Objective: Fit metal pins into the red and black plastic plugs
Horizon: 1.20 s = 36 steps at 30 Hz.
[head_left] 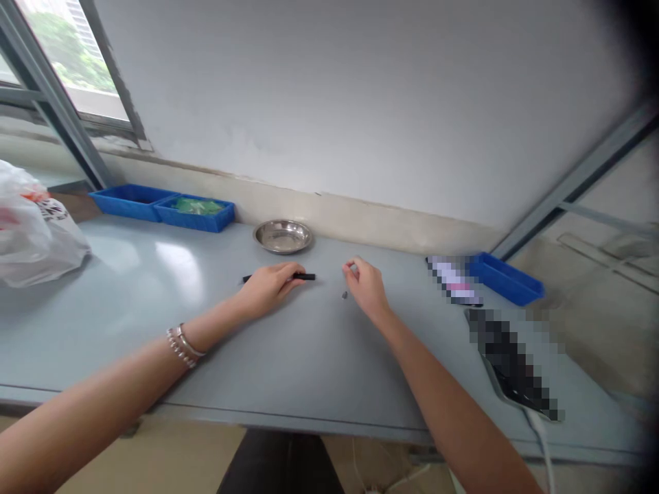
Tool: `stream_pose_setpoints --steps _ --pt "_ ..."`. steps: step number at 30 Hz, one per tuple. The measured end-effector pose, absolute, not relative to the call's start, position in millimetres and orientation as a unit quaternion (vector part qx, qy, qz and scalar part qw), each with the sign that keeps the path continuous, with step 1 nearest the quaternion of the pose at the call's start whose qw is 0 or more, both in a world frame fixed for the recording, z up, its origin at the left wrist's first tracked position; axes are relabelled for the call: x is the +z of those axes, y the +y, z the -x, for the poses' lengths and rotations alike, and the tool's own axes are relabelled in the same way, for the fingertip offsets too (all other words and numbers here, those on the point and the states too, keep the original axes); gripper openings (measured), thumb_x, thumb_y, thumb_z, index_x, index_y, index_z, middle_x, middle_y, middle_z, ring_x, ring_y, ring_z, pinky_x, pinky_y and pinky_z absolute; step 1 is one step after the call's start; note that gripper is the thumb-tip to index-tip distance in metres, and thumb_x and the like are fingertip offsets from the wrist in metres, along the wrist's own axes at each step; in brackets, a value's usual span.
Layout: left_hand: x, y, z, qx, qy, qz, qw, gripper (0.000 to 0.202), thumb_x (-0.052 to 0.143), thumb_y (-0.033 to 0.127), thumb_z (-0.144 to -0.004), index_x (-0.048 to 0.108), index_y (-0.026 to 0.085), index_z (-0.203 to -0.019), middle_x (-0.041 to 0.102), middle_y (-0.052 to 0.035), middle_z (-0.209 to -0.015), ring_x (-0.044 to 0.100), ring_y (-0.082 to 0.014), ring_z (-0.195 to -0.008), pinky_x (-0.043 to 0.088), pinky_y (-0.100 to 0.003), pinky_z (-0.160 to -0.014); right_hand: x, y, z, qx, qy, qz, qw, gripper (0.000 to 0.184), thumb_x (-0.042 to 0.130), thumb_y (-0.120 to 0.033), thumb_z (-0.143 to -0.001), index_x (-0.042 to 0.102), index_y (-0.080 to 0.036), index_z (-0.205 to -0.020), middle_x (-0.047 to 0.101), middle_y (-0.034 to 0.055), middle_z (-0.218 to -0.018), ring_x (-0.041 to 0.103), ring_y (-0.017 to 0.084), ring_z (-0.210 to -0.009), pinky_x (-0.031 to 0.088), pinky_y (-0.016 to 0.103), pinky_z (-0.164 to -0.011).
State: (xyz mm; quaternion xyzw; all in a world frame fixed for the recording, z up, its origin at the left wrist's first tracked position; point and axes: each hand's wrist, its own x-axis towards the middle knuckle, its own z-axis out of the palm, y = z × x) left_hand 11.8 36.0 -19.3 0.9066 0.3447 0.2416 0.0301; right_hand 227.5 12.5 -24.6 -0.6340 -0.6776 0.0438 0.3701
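Note:
My left hand [272,288] is closed around a slim black pen-like rod [307,276], whose ends stick out on both sides of the fingers. It rests low over the grey table, in front of a round steel dish [283,237]. To the right, apart from the rod, my right hand [364,281] has thumb and fingertips pinched together. Whatever lies in that pinch, if anything, is too small to make out. Just below its fingertips a tiny dark metallic piece [344,295] lies on the tabletop.
Two blue trays [195,221] stand against the wall at back left, one with green packets [198,206]. A white plastic bag [36,233] sits far left. On the right are a phone [456,281], a larger dark-screened device [515,363] with a white cable, and another blue tray [507,280].

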Motion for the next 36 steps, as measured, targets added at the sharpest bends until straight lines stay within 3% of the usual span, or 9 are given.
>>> stream_pose_setpoints --steps 3,7,12,18,26,36 --pt "-19.2 32.6 -13.8 0.252 0.325 -0.911 0.037 0.03 0.033 0.038 -0.088 0.051 0.016 -0.097 0.062 -0.0051 -0.085 0.056 -0.0145 -0.069 0.039 -0.023 -0.062 -18.0 3.1 -211.3 0.07 -0.731 0.565 0.376 0.025 0.04 -0.036 -0.083 0.056 -0.018 -0.075 0.051 -0.0003 -0.058 0.048 0.013 -0.057 0.033 0.024 -0.055" --pt "-12.2 32.4 -12.3 0.247 0.333 -0.91 0.019 0.03 0.031 0.036 -0.088 0.051 0.016 -0.098 0.062 -0.0059 -0.085 0.057 -0.0151 -0.071 0.039 -0.023 -0.061 -21.1 -4.4 -199.3 0.102 -0.774 0.5 0.375 0.027 0.039 -0.036 -0.084 0.057 -0.017 -0.078 0.057 0.0023 -0.068 0.049 0.013 -0.066 0.036 0.024 -0.061" --pt "3.5 52.4 13.4 0.189 0.494 -0.847 -0.052 0.028 0.034 0.033 -0.086 0.051 0.019 -0.102 0.062 -0.0065 -0.084 0.057 -0.0196 -0.073 0.037 -0.025 -0.057 -28.7 -0.6 -202.9 0.076 -0.763 0.514 0.384 0.023 0.04 -0.031 -0.084 0.055 -0.017 -0.074 0.057 0.0035 -0.068 0.048 0.015 -0.066 0.036 0.026 -0.064" --pt "5.2 77.9 44.9 0.062 0.63 -0.774 -0.015 0.025 0.041 0.032 -0.078 0.057 0.019 -0.091 0.062 -0.0089 -0.091 0.055 -0.0242 -0.085 0.039 -0.027 -0.059 -30.9 2.4 -205.2 0.05 -0.766 0.518 0.379 0.019 0.04 -0.025 -0.082 0.053 -0.018 -0.07 0.055 0.0029 -0.065 0.047 0.015 -0.064 0.035 0.027 -0.063" --pt "-7.8 87.2 48.8 -0.001 0.612 -0.789 0.046 0.028 0.041 0.035 -0.076 0.059 0.02 -0.092 0.062 -0.0081 -0.09 0.055 -0.0221 -0.084 0.04 -0.027 -0.064 -31.6 1.9 -205.3 0.051 -0.774 0.514 0.367 0.018 0.04 -0.022 -0.081 0.051 -0.018 -0.068 0.055 0.0028 -0.065 0.047 0.015 -0.065 0.035 0.027 -0.063" --pt "9.6 77.3 44.3 0.035 0.566 -0.823 0.038 0.031 0.042 0.043 -0.076 0.06 0.019 -0.082 0.063 -0.0057 -0.078 0.054 -0.0189 -0.075 0.037 -0.026 -0.062 -33.5 5.0 -208.5 0.037 -0.772 0.526 0.355 0.018 0.04 -0.023 -0.081 0.051 -0.018 -0.069 0.054 0.003 -0.065 0.046 0.015 -0.065 0.035 0.027 -0.063"
